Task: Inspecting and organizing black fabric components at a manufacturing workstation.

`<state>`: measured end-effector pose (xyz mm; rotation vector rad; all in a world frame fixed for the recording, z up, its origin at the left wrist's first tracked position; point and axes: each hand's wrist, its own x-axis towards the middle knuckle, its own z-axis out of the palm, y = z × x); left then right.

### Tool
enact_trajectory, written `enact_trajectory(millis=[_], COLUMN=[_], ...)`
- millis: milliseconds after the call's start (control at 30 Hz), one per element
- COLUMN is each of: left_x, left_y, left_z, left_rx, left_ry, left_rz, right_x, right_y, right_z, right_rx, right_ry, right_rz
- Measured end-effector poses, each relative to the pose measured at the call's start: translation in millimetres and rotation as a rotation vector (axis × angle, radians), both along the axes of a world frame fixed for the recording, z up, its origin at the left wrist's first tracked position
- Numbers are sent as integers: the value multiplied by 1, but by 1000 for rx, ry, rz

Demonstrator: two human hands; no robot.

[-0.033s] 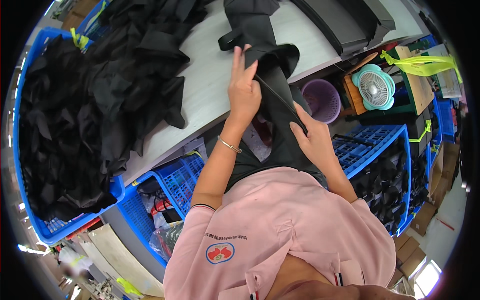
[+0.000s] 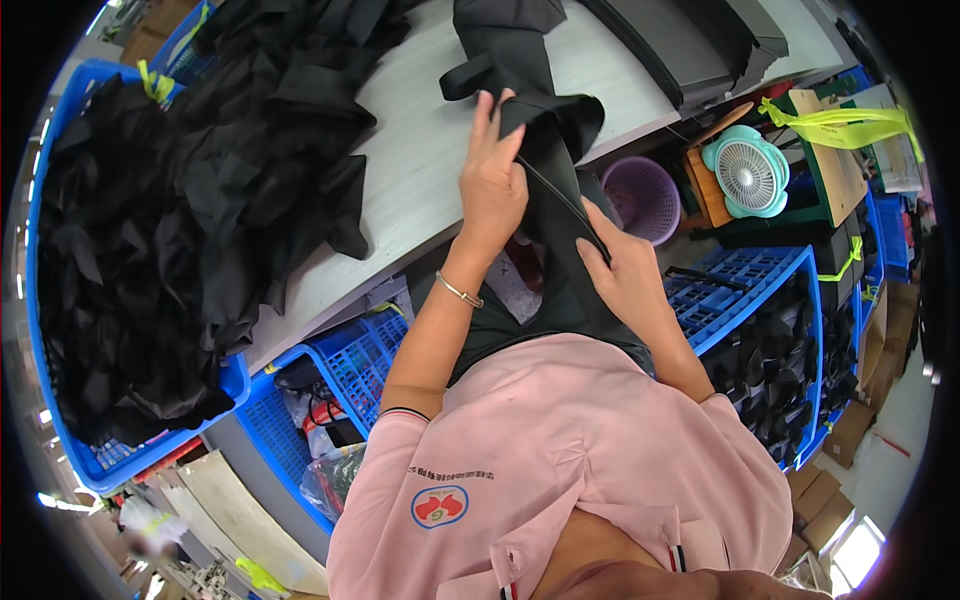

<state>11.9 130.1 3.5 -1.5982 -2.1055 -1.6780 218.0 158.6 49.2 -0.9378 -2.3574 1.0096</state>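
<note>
A long black fabric piece [image 2: 550,165] hangs off the table edge toward my lap, with a thin raised seam or edge running along it. My left hand [image 2: 495,190] grips its upper part at the table edge, two fingers stretched over the cloth. Lower down, my right hand [image 2: 628,268] pinches the long edge between thumb and fingers, and the strip between the hands looks taut. Black loops [image 2: 470,77] stick out beside the left fingertips, and more of the black material lies folded on the table beyond. What sits under the fingers is hidden.
A large heap of black cloth pieces [image 2: 290,130] covers the table's left side and a blue crate [image 2: 100,470]. Black flat panels [image 2: 690,45] lie at the far right. Below stand a purple basket [image 2: 665,205], a teal fan [image 2: 748,172] and blue crates [image 2: 745,300].
Both hands stay on the black fabric piece. The left hand and the cloth's upper end sit very slightly farther right; the right hand is a touch higher.
</note>
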Motion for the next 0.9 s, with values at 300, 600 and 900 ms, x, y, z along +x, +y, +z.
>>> enact_trajectory(millis=[300,600,900], left_x=[48,56,79], left_y=[-27,-76,-43], left_z=[31,29,33], left_rx=[-96,-8,73], left_ry=[89,20,-96], left_rz=[-452,-120,233], right_x=[-56,-47,-47], right_y=[51,42,34], right_z=[-78,-60,-17], right_rx=[539,-976,-1207], right_ry=[469,777,879], right_rz=[11,-287,-274])
